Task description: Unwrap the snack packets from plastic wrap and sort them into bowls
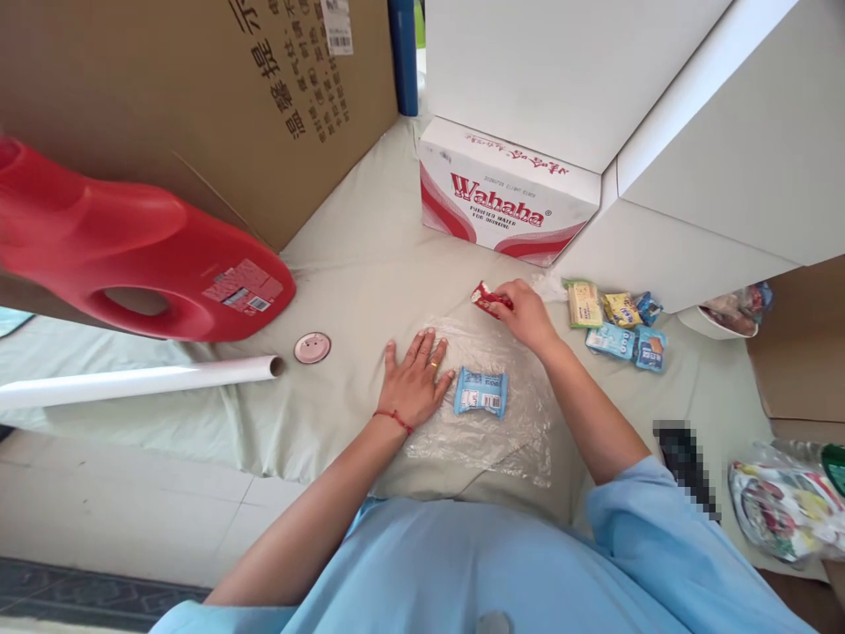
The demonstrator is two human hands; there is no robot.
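A light blue shirt point(462, 572) fills the bottom of the view, and both bare forearms reach out from it over a pale green cloth point(356, 264). On that cloth lies a clear plastic sheet point(488, 431), which serves here as the landmark.

The left hand point(415, 380) lies flat on the sheet's left edge, palm down, fingers spread, gripping nothing; it wears a ring and a red cord at the wrist. Just right of it, near the middle of the sheet, lies a blue snack packet point(481, 392), close to the thumb, though contact cannot be told.

The right hand point(525, 313) is at the sheet's far edge, its fingers pinched on a small red packet point(488, 299) that juts out to the left of the hand.

Right of the sheet, on the cloth, is a cluster of 5 small packets point(617, 324) in yellow and blue. Beyond the sheet's far side stands a white and red Wahaha carton point(505, 198) against a white cabinet point(693, 132). Left of the sheet sit a small round pink disc point(312, 348) and a white roll point(132, 383), with a red jug point(132, 255) on its side further left, before a brown cardboard box point(217, 88). Near right of the sheet, at the frame's edge, lies a printed plastic bag point(785, 511).
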